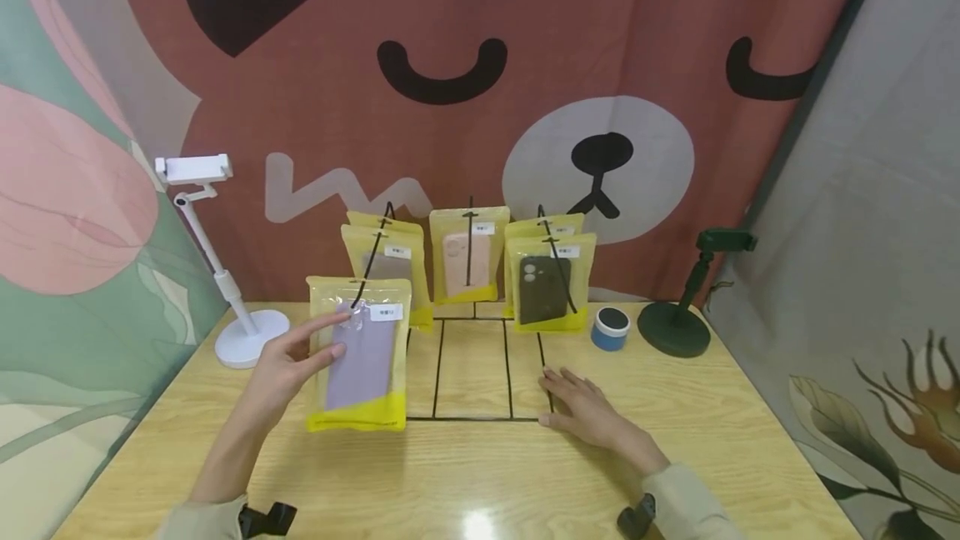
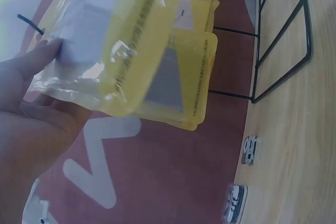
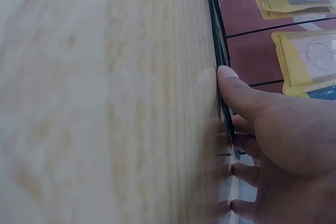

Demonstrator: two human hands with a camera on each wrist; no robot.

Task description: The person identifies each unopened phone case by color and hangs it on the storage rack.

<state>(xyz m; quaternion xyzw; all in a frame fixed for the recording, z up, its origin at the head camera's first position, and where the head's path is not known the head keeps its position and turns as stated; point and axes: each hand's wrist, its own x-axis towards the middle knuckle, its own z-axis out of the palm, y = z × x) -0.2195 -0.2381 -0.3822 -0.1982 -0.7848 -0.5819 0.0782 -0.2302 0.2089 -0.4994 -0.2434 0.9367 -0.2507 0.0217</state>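
Note:
A clear-fronted yellow pouch [image 1: 363, 369] with a purple phone case inside hangs at the front end of the rack's left black hook [image 1: 365, 273]. My left hand [image 1: 279, 369] pinches its left edge, and in the left wrist view the pouch [image 2: 142, 30] lies between the thumb and the other fingers. My right hand [image 1: 588, 417] rests on the table across the right side of the wire rack's base [image 1: 472, 419]. Seen from the right wrist, the thumb [image 3: 236, 85] lies along the black wire and the fingertips touch the tabletop.
More pouches hang behind: grey cases [image 1: 390, 269] on the left, a pink case [image 1: 468, 261] in the middle, a dark case [image 1: 545, 286] on the right. A white phone stand [image 1: 251, 336] stands left; a blue jar [image 1: 610, 329] and a dark green phone stand [image 1: 675, 330] stand right.

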